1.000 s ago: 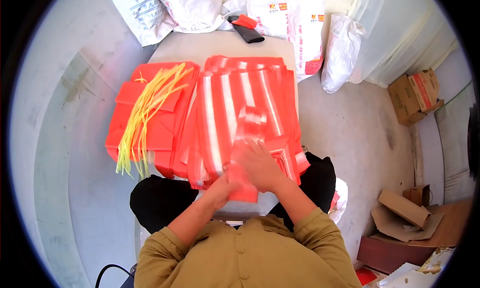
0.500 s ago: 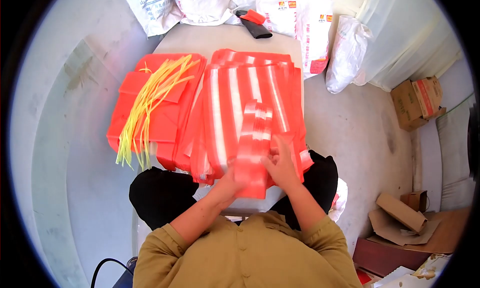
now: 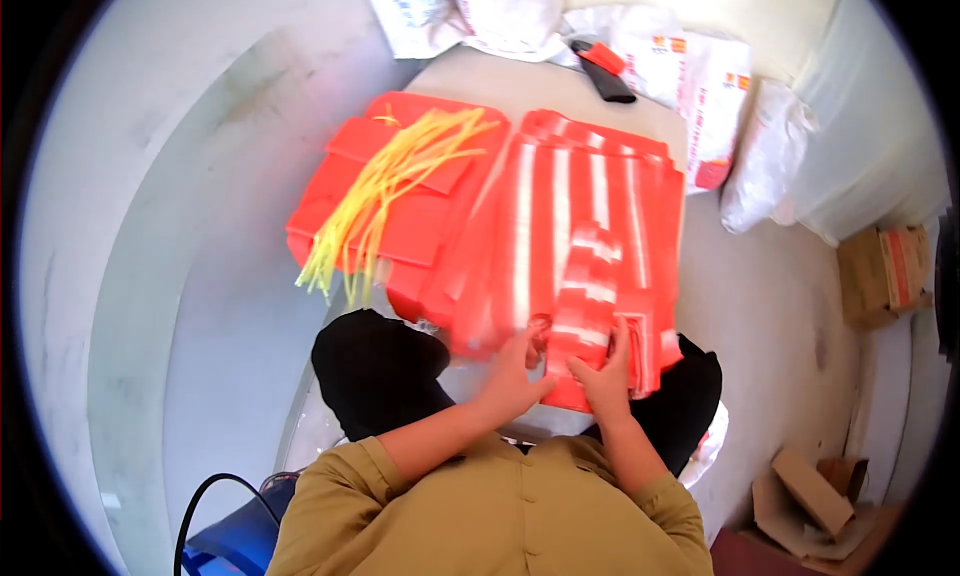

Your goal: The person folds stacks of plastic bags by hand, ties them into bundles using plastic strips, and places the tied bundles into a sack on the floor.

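Note:
A folded strip of red plastic sheeting with whitish bands (image 3: pixel 588 266) lies lengthwise between my hands, over a stack of red sheets with white stripes (image 3: pixel 540 206). At the strip's lower left, my left hand (image 3: pixel 512 378) curls its fingers and thumb against the edge; motion blurs it somewhat. My right hand (image 3: pixel 606 381) grips the lower right side, thumb across the front. Left of the striped stack is a pile of plain red folded sheets (image 3: pixel 345 191), topped by a loose bunch of yellow ties (image 3: pixel 385 196).
White printed sacks (image 3: pixel 710 106) line the far side of the pale table (image 3: pixel 470 76). A black and red item (image 3: pixel 605 76) lies before them. Cardboard boxes (image 3: pixel 880 276) stand at the right, and opened cardboard (image 3: pixel 810 506) lies lower right. My black-trousered knees flank the near table edge.
The camera view has shifted, so the scene sits farther right. My left hand has moved a little away from the strip's front, and more of the strip's lower part shows.

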